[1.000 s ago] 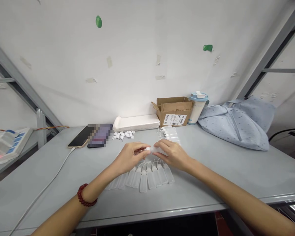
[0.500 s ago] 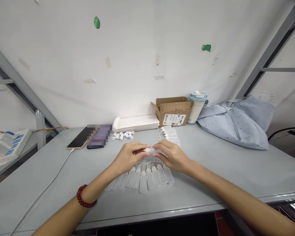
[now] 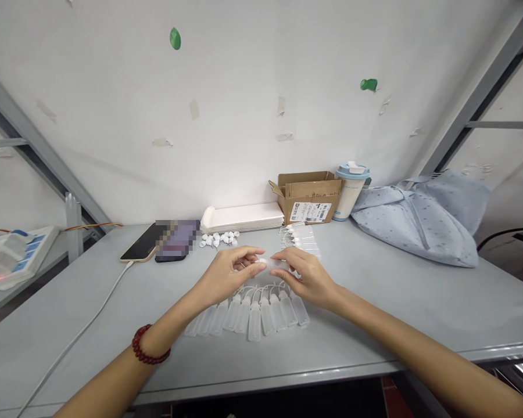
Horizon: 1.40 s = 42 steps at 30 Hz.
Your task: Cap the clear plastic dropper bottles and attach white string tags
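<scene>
In the middle of the desk my right hand (image 3: 307,274) pinches a small translucent plastic bottle (image 3: 279,264), held sideways and partly hidden by the fingers. From the other side my left hand (image 3: 226,273) meets its white cap (image 3: 262,261). The left thumb rests at the cap while the index finger is raised a little above it; the other fingers are curled behind. Below both hands lies a fanned row of several similar bottles (image 3: 254,322) with white tops and thin loops. More bottles (image 3: 305,235) lie past my right hand.
White caps (image 3: 220,238) form a small pile behind my left hand. Two phones (image 3: 143,242) and a charging cable (image 3: 91,322) are at the left. Along the wall stand a white stack (image 3: 246,217), an open carton (image 3: 309,194) and a tumbler (image 3: 350,194), beside a blue cloth bag (image 3: 418,220).
My left fingers have loosened from a tight pinch, with the index finger lifting off the cap. My right hand keeps the bottle in nearly the same place.
</scene>
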### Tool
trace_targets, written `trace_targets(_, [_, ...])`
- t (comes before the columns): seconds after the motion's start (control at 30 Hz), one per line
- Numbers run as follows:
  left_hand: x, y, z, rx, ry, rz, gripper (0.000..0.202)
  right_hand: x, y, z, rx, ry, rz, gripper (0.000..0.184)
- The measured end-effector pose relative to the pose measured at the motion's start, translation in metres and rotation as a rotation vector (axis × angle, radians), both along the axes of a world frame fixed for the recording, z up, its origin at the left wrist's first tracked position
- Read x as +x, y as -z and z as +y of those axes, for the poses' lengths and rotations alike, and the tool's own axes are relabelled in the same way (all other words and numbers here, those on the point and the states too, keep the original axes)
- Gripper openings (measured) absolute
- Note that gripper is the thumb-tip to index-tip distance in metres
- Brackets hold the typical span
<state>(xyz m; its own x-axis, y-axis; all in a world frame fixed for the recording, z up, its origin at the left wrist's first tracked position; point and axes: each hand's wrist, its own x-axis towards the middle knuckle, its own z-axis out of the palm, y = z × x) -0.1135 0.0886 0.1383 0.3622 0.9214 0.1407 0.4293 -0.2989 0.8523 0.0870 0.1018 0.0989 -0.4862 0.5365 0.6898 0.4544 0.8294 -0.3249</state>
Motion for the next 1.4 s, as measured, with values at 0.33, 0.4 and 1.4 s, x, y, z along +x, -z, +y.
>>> trace_targets(0.33, [0.001,0.0012,0.0011,-0.006,-0.072,-0.094,0.028,-0.0001,0.0007,-0.0001,0.19,0.081,0.031,0.013])
trace_targets(0.4, [0.0014,0.0012,0.0004,-0.028,-0.092,-0.083,0.032,-0.0006,-0.0003,-0.0012,0.213,0.088,0.033,0.013])
trace_targets(1.4, [0.0052,-0.0012,-0.0054,-0.003,0.051,-0.079,0.018,0.0003,0.0041,0.0003,0.289,0.107,-0.11,0.013])
